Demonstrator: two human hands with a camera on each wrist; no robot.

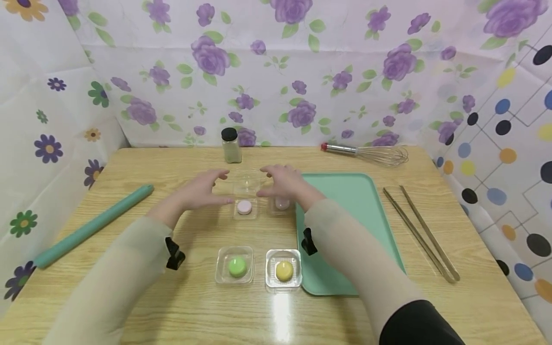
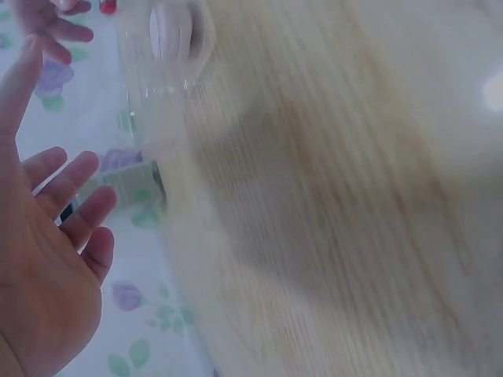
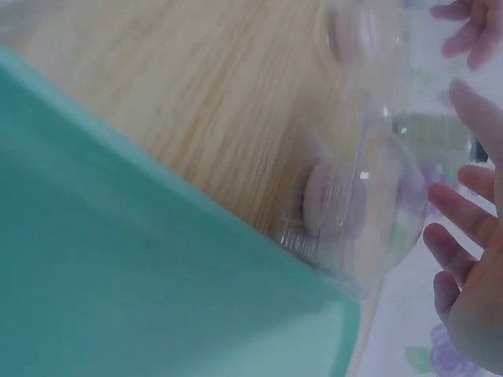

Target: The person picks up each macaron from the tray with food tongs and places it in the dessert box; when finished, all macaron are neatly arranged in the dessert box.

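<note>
My left hand (image 1: 201,191) hovers with spread fingers at the left of a small clear plastic box, holding nothing. Inside that box (image 1: 254,215) lies a pale pink macaron (image 1: 244,207), and its clear lid (image 1: 247,183) stands raised at the back, between my hands. Facing it from the other side, my right hand (image 1: 283,183) has its fingers apart and nothing in them. Partly under the right hand is another clear box (image 3: 377,196) with a domed lid over a pale pink macaron (image 3: 334,196). Nearer me sit a green macaron (image 1: 237,266) and a yellow macaron (image 1: 284,270), each in a clear box.
A green tray (image 1: 340,268) lies under my right forearm, with metal tongs (image 1: 424,235) to its right. Behind are a whisk (image 1: 366,152) and a black-capped jar (image 1: 231,146). On the left rests a green rolling pin (image 1: 95,225). Patterned sheets hang around the table.
</note>
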